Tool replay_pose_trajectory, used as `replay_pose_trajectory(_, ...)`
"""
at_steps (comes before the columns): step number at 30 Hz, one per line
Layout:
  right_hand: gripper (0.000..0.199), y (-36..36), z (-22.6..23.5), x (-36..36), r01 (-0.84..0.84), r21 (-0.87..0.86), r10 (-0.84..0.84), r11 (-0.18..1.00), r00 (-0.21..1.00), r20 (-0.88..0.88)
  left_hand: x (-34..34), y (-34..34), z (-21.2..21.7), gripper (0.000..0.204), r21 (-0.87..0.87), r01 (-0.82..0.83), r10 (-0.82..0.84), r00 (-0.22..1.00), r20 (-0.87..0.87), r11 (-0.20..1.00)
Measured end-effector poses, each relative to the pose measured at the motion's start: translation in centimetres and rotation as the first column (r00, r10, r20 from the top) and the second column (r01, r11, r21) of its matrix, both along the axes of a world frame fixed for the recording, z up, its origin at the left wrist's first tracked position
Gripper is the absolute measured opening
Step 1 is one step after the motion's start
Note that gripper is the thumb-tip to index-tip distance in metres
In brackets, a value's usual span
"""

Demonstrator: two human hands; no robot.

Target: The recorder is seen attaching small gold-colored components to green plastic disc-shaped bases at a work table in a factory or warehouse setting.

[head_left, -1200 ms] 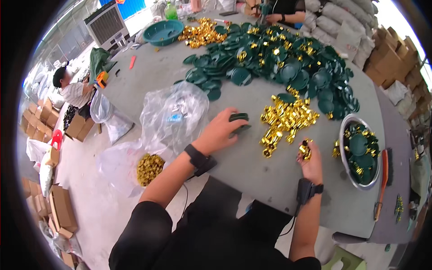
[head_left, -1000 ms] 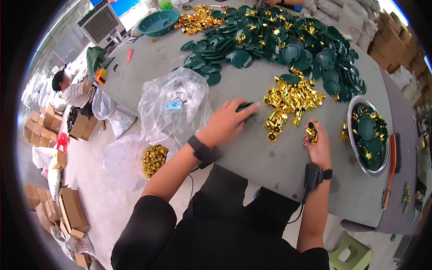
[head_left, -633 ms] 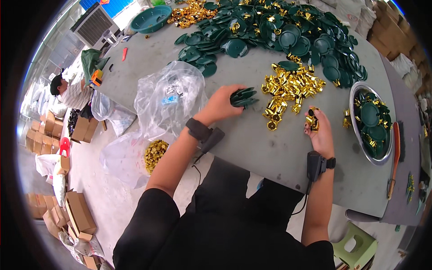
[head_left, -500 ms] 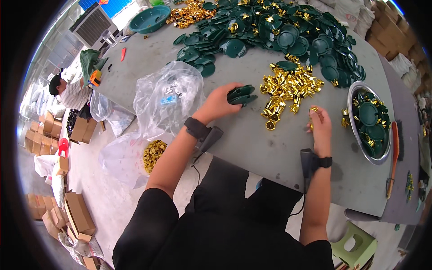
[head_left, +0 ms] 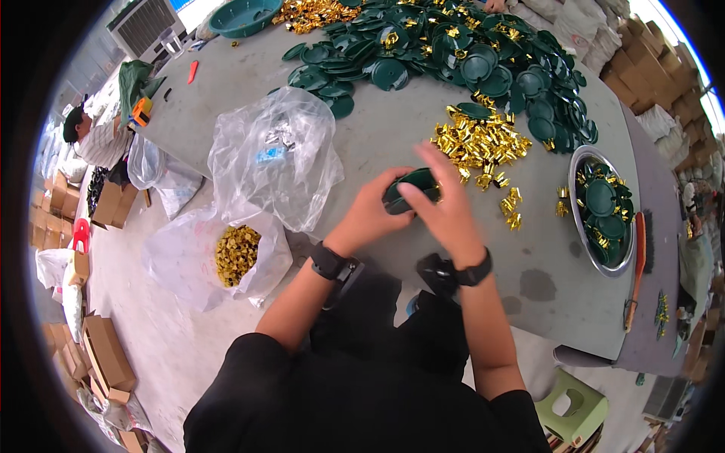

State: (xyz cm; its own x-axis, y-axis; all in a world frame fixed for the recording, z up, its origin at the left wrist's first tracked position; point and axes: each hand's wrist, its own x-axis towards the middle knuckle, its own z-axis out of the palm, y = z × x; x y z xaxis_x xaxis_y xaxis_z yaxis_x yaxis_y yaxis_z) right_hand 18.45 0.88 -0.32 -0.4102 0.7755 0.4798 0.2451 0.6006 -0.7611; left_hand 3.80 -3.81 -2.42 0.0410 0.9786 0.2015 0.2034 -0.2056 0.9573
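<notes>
At the near edge of the grey table (head_left: 249,98), both hands meet over a single dark green round lid (head_left: 411,189). The left hand (head_left: 370,215) curls around it from the near side and grips it; the right hand (head_left: 445,211) lies across its top with the fingers stretched out flat, so I cannot tell whether anything small is pinched beneath them. Just to the right and a little farther off lies the heap of gold clips (head_left: 479,143), and beyond that a broad spread of green lids (head_left: 453,53) covers the far side of the table. A metal bowl (head_left: 580,226) to the right holds lids that already carry gold pieces. A crumpled clear bag (head_left: 276,162) sits to the left, and a bag of gold pieces (head_left: 238,253) hangs below the table edge.

It looks like a fitting step, with a gold piece being pressed onto the lid. That would call for firm, even pressure while the left hand keeps the lid steady.
</notes>
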Motion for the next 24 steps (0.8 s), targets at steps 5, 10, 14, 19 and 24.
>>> replay_pose_trajectory(5,0.044,-0.5,-2.7,-2.4,-0.042,-0.016,0.043,0.999,0.998,0.042,0.9,-1.1,-1.9,0.071,0.219,-0.139,0.154,0.987,-0.055,0.966)
replay_pose_trajectory(10,0.040,-1.1,-3.3,-2.2,0.076,-0.032,-0.077,0.997,0.996,-0.033,0.9,-1.7,-1.9,0.070,-0.045,-0.162,0.159,0.985,-0.066,0.986)
replay_pose_trajectory(14,0.029,-0.9,-4.0,-1.9,0.078,-0.201,-0.111,0.976,0.981,-0.159,2.0,-2.0,-1.3,0.070,0.021,-0.211,0.212,0.976,-0.050,0.977)
replay_pose_trajectory(19,0.020,-0.5,-1.3,-0.8,-0.033,-0.502,-0.160,0.864,0.928,-0.337,2.2,-2.4,-0.2,0.071,0.035,-0.118,0.111,0.981,0.157,0.992)
replay_pose_trajectory(24,0.026,-0.7,1.5,0.6,-0.201,-0.778,-0.287,0.596,0.851,-0.440,2.3,-1.7,2.2,0.070,-0.057,0.019,-0.009,0.984,0.177,0.998)
